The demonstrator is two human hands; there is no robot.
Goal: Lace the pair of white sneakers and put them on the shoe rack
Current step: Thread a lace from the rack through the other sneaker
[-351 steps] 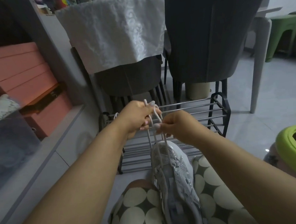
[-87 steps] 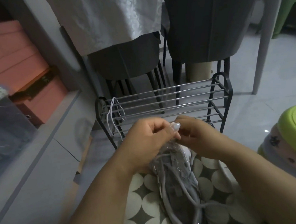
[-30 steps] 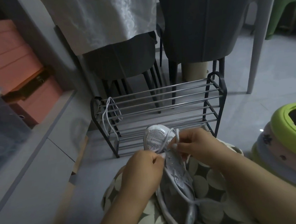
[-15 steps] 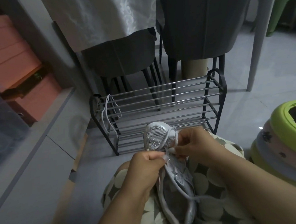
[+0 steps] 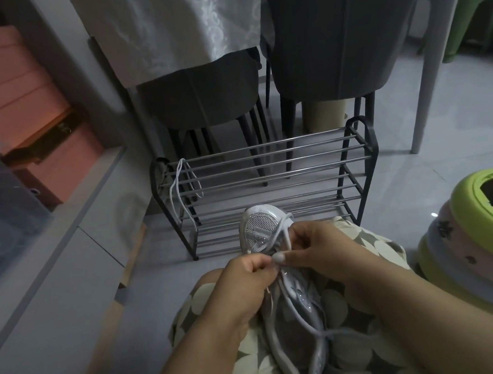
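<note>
A white mesh-toed sneaker point(image 5: 277, 272) lies lengthwise on the person's lap, toe pointing away toward the black-framed shoe rack with chrome rails point(image 5: 269, 191), sole down on a garment patterned with large pale circles point(image 5: 350, 311). The left hand point(image 5: 246, 286) hovers over the middle of the shoe, its thumb and forefinger pinched together on the white shoelace point(image 5: 280, 234) just above the eyelets, so its grip is clenched on the lace. The right hand point(image 5: 319, 249) meets it from the other side, thumb tip touching the left fingertips, fingers curled around a loop of the same lace near the toe; its grip is likewise grasping the lace. A free length of lace trails back along the shoe's opening toward the heel and off to the right across the lap.

The rack stands on the pale tiled floor point(image 5: 443, 179) just beyond the shoe's toe. A second white lace point(image 5: 178, 188) hangs over the rack's upper rails at its left end, dangling down. Behind the rack stand two dark grey upholstered chairs point(image 5: 337, 40), the left one draped with a white patterned cloth point(image 5: 175, 25). Pink boxes point(image 5: 13, 86) sit on the left, and a green-rimmed stack of round plastic stools point(image 5: 475, 229) stands at the right.
</note>
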